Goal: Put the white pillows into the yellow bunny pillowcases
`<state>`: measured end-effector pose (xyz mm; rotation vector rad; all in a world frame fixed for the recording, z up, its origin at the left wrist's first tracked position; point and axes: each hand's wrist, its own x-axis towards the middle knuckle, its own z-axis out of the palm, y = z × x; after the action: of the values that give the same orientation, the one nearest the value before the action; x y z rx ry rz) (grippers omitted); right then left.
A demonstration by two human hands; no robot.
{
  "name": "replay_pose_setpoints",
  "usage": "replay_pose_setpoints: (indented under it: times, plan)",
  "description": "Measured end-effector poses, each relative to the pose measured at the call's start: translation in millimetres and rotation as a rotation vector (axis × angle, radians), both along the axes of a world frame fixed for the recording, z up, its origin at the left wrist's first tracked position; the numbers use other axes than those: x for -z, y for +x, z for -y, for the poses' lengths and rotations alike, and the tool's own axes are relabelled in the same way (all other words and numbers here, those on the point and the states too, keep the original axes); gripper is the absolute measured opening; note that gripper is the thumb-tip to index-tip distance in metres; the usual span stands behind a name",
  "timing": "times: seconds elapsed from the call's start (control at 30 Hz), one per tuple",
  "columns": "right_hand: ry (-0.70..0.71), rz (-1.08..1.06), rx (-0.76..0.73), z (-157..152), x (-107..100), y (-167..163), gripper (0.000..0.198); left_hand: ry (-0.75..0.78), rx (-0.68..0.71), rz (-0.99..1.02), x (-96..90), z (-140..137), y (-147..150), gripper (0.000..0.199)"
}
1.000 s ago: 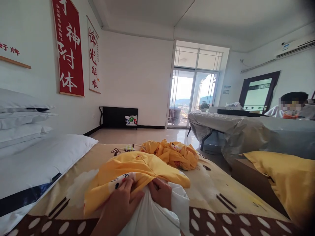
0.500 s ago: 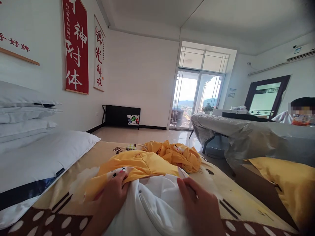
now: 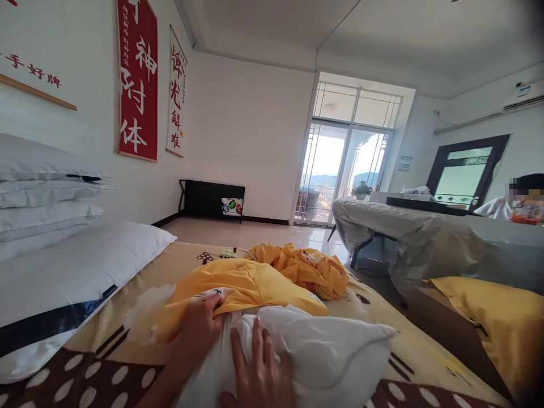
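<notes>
A white pillow [image 3: 335,351] lies in front of me, its near end partly hidden by my hands. Beyond it spreads a yellow pillowcase [image 3: 255,283] with a printed face, its near edge meeting the pillow. My left hand [image 3: 202,323] is closed on the left side of that edge. With fingers stretched and somewhat apart, my right hand [image 3: 263,362] presses on top of the pillow. Whether the pillow's far end is inside the pillowcase, I cannot tell. Just behind lies a crumpled yellow cloth [image 3: 323,272].
A patterned beige and brown sheet [image 3: 140,317] lies underneath. White pillows [image 3: 51,198] are stacked at left, with another large one [image 3: 97,255] before them. At right, a yellow pillow [image 3: 497,306] rests on a brown box. A plastic-covered table [image 3: 408,221] stands behind, with a person beyond.
My right hand has let go of the pillowcase's right edge and moved left onto the pillow. The pillow's right corner now spreads out to the right. My left hand keeps its grip.
</notes>
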<state>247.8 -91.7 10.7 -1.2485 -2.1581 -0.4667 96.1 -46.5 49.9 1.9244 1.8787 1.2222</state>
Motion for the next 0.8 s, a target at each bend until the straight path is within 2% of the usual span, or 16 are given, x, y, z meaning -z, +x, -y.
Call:
replay_pose_setpoints:
  times: [0.03, 0.1, 0.17, 0.23, 0.37, 0.4, 0.47, 0.57, 0.7, 0.8]
  plan:
    - [-0.061, 0.028, -0.034, -7.9, -4.2, 1.6, 0.068, -0.001, 0.010, 0.016, 0.6, -1.7, -0.4, 0.013]
    - [-0.161, 0.087, -0.168, -19.5, -13.9, 6.6, 0.074, -0.017, 0.009, 0.024, 0.5, -2.0, 1.7, 0.011]
    - [-0.215, 0.127, -0.297, -27.2, -17.2, 8.0, 0.069, -0.039, 0.014, 0.015, -0.3, 2.3, 7.9, 0.015]
    - [-0.184, 0.112, -0.337, -35.1, -9.4, 3.3, 0.059, -0.061, 0.077, 0.007, 0.1, 9.8, 17.5, 0.024]
    - [0.125, -0.123, -0.219, -59.4, 19.7, -8.5, 0.025, -0.026, 0.185, -0.087, 7.6, 23.2, 38.5, 0.035]
    - [0.202, -0.201, -0.207, -65.9, 23.4, -7.5, 0.019, 0.019, 0.198, -0.126, 9.7, 25.1, 42.3, 0.035]
    - [0.299, -0.332, -0.212, -76.6, 22.6, 1.4, 0.021, 0.135, 0.224, -0.206, 11.3, 27.8, 46.7, 0.033]
    - [0.298, -0.411, -0.149, -85.5, 8.8, 23.3, 0.030, 0.207, 0.249, -0.308, 5.1, 31.1, 42.8, 0.041]
    - [0.227, -0.378, -0.029, -90.8, -5.3, 42.2, 0.037, 0.052, 0.371, -0.265, -7.5, 29.1, 18.0, 0.073]
    - [0.173, -0.362, 0.021, -93.6, -9.3, 46.7, 0.041, 0.025, 0.294, -0.240, -7.5, 16.0, -4.3, 0.064]
